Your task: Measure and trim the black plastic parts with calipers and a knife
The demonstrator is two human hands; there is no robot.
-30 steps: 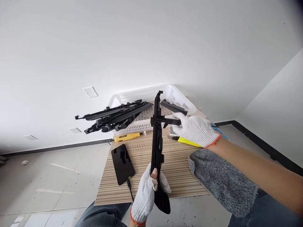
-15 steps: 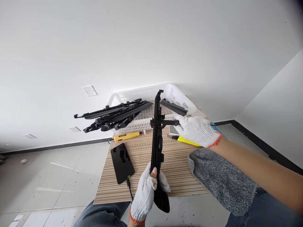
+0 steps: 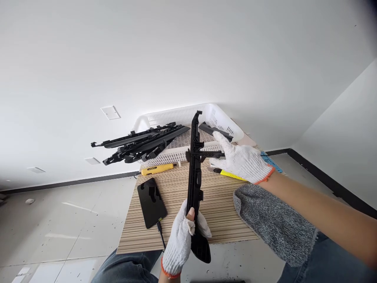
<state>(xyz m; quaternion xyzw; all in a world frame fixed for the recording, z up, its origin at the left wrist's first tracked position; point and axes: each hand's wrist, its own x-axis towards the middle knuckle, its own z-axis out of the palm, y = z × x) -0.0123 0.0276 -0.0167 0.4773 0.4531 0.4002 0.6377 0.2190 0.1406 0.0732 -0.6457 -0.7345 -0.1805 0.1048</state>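
Note:
My left hand (image 3: pixel 182 234), in a white glove with a bare thumb tip, is wrapped round the lower part of a long black plastic part (image 3: pixel 194 181) held upright over the table's front. A short black crosspiece (image 3: pixel 212 154) sticks out to the right from its upper half. Beside the crosspiece's right end, my gloved right hand (image 3: pixel 240 157) has its thumb and fingers spread apart. Behind that hand a dark grey strip (image 3: pixel 216 131) lies in the white basket (image 3: pixel 188 112). More long black parts (image 3: pixel 147 143) are piled at the basket's left, jutting over its edge.
On the striped table (image 3: pixel 138 239) are a phone (image 3: pixel 152 203) with a cable, a yellow tool (image 3: pixel 157 169) and a yellow-handled knife (image 3: pixel 232 174). A grey cloth (image 3: pixel 273 224) hangs over the right edge; a blue item (image 3: pixel 271 161) lies behind my right wrist.
My right hand has opened, its fingers now apart from the crosspiece they were touching. The black part in my left hand has barely moved.

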